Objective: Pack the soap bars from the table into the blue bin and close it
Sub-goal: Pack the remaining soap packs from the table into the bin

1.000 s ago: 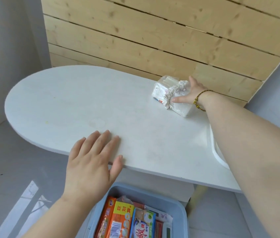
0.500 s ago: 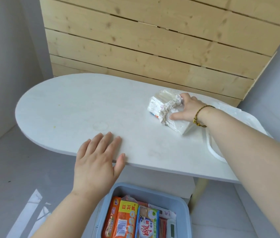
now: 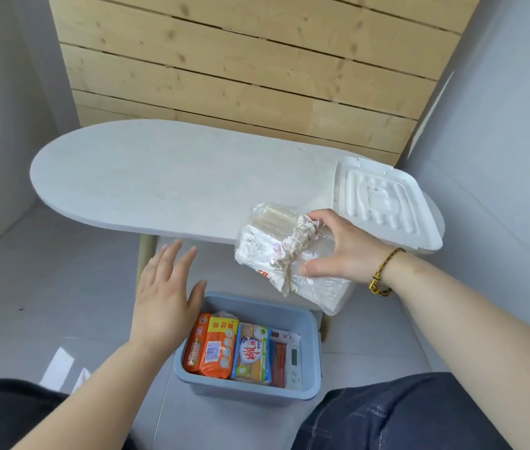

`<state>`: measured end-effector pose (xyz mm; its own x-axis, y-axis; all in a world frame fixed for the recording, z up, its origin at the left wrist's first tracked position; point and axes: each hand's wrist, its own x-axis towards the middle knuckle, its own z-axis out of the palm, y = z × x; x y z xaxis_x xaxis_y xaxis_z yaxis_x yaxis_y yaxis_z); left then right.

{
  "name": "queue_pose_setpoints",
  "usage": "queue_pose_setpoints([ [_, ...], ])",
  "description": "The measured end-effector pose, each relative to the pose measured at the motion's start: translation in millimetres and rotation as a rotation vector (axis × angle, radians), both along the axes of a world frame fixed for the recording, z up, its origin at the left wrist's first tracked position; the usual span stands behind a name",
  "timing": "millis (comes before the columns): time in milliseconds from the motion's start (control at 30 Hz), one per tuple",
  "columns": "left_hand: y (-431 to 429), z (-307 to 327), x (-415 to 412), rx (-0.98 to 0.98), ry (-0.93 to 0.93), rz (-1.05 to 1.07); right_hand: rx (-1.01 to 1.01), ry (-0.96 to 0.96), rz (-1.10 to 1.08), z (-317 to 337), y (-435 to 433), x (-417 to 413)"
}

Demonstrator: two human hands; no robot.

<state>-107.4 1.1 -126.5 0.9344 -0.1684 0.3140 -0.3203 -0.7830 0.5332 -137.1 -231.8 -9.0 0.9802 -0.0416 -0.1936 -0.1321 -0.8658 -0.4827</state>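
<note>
Left hand (image 3: pixel 163 297) hovers open, palm down, fingers (image 3: pixel 172 254) spread, holding nothing; it sits off the tabletop's near edge, just left of the bin, thumb close to the bin's far-left corner but contact unclear. Tabletop (image 3: pixel 159 177) is white, oval, backed by a wood-plank wall (image 3: pixel 241 60).

Blue bin (image 3: pixel 250 389) stands on the floor below the tabletop's near edge, lid off. Inside, packs stand on edge in a row: two orange bars (image 3: pixel 211 347) at left, a yellow-blue bar (image 3: pixel 252 355) in the middle, a thin red pack (image 3: pixel 278 358) next, a white pack (image 3: pixel 294 363) at right.

Soap bundle (image 3: pixel 276 254), bars in clear crinkled plastic with a knotted twist, is held in the air above the bin's far-right corner, clear of the tabletop, tilted down to the right. Right hand (image 3: pixel 345 248) grips it from the right: fingers (image 3: pixel 319 217) curl over the far top side, thumb presses the near side, the knot lies just left of the fingertips. Most of the bundle sticks out left of and below the grasp. A braided bracelet (image 3: pixel 383 271) is on that wrist.

White lid (image 3: pixel 387 206) lies flat at the tabletop's right end, overhanging its edge, behind the right hand. Dark trousers (image 3: pixel 387 414) fill the bottom corners.
</note>
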Motion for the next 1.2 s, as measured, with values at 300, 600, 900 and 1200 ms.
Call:
queue_pose_setpoints([
  [300, -8.9, -47.8, -3.4, 0.084, 0.371, -0.039, -0.164, 0.257, -0.048, -61.3, 0.6, -34.8],
  [600, -14.8, -100.1, 11.6, 0.181, 0.581, -0.019, -0.274, 0.258, -0.536, -192.6, 15.5, -16.7],
  [900, -27.7, -136.7, 12.4, 0.138, 0.714, 0.05, -0.225, 0.225, -0.837, -251.9, 36.9, -15.9],
  [1200, -28.7, -161.7, 13.1, 0.276, 0.717, -0.01, -0.176, 0.205, -0.857, -280.5, 40.1, -14.7],
])
